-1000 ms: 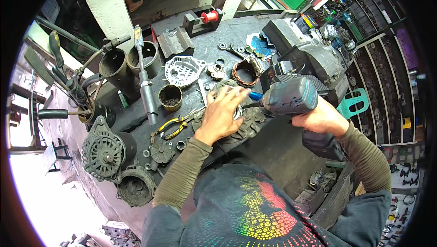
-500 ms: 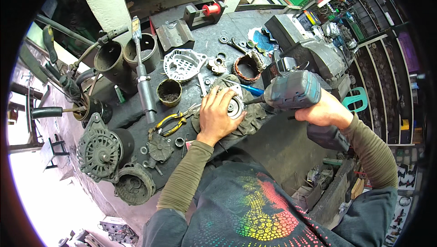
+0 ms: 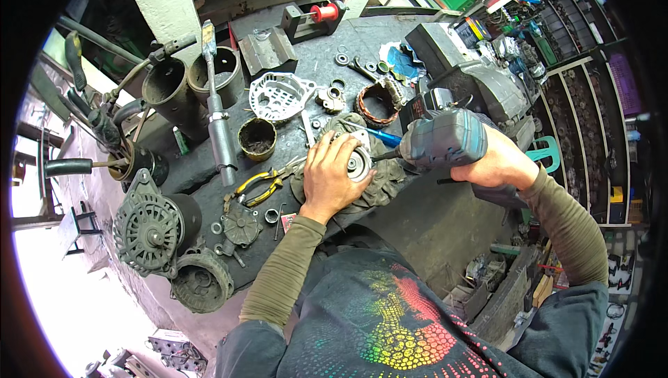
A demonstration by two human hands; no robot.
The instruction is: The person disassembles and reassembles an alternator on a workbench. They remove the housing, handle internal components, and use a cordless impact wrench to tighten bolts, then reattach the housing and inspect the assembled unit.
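Observation:
My left hand [image 3: 330, 177] is closed over a round metal part [image 3: 358, 164] with a ringed centre, pressing it onto a crumpled dark rag [image 3: 387, 184] at the bench's near edge. My fingers cover much of that part. In my right hand [image 3: 499, 161] is a teal-and-black cordless impact driver [image 3: 447, 138], its handle gripped and its nose pointing left. The driver's bit meets the right side of the round part; the exact contact point is too small to make out. A blue-handled screwdriver [image 3: 383, 136] lies just behind the rag.
Yellow-handled pliers [image 3: 261, 189], a small cup [image 3: 257, 139] and a pale slotted housing [image 3: 280, 97] lie left of the rag. A copper-wound ring [image 3: 378, 105] sits behind it. An alternator [image 3: 156, 232] stands at far left; a large dark machine [image 3: 487, 89] at right.
The impact driver has tilted slightly, and its battery base shows less below my right hand. My left hand stays on the round part.

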